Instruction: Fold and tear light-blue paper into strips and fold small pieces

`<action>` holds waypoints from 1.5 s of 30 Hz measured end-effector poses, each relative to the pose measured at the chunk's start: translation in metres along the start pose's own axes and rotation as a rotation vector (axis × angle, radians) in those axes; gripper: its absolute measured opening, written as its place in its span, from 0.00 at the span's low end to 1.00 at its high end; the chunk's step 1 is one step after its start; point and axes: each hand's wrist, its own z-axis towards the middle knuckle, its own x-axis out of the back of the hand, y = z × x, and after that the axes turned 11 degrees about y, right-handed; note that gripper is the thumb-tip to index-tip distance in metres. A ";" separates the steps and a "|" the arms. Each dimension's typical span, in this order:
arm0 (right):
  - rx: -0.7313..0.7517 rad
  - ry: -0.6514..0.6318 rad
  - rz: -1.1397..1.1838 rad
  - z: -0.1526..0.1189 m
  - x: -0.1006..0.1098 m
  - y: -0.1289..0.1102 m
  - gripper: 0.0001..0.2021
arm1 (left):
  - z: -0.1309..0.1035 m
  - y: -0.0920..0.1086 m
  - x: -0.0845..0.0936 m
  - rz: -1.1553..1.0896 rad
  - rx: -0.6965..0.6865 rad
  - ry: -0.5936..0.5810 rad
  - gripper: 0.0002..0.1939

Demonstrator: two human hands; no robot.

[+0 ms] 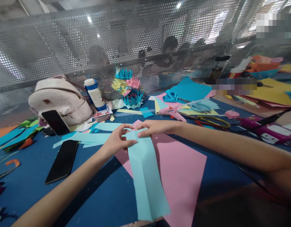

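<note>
Clock centred on the light-blue strip point(145, 176): paper, creased lengthwise, lies over the pink sheet point(180, 170), running from 12 to 6 o'clock. Left hand point(117, 138), at 11, pinches the far end between thumb and fingers; right hand point(155, 126), at 12, is likewise closed on that end. Handling estimate: very light, flexible, stiffer along the crease, easily wrinkled; best held lightly by the edges. Glue gun point(172, 112) at 1, flat-lying phone point(62, 162) at 9.
</note>
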 end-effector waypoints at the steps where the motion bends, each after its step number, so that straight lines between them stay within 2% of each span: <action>1: 0.006 0.031 -0.035 0.000 -0.003 0.005 0.15 | 0.001 -0.005 -0.003 0.027 -0.006 -0.009 0.26; 4: 0.057 0.056 -0.053 0.000 -0.013 0.020 0.15 | 0.004 -0.020 -0.007 0.098 -0.074 -0.034 0.20; 8: 0.127 0.105 0.001 -0.001 -0.025 0.033 0.15 | 0.005 -0.031 -0.005 0.187 -0.151 -0.085 0.09; 14: 0.179 0.149 -0.129 -0.004 -0.031 0.039 0.12 | -0.003 -0.031 -0.005 0.186 -0.089 -0.137 0.08; 20: 0.217 0.191 -0.165 -0.008 -0.035 0.042 0.09 | -0.007 -0.027 -0.012 0.271 -0.155 -0.094 0.09; 34: 0.159 0.280 -0.170 -0.008 -0.041 0.043 0.09 | -0.011 -0.028 -0.014 0.295 -0.278 -0.025 0.06; 41: 0.145 0.297 -0.099 -0.007 -0.042 0.044 0.10 | -0.013 -0.028 -0.013 0.235 -0.217 0.008 0.06; 45: 0.099 0.365 0.005 -0.007 -0.040 0.043 0.10 | -0.009 -0.030 -0.011 0.076 -0.032 0.077 0.08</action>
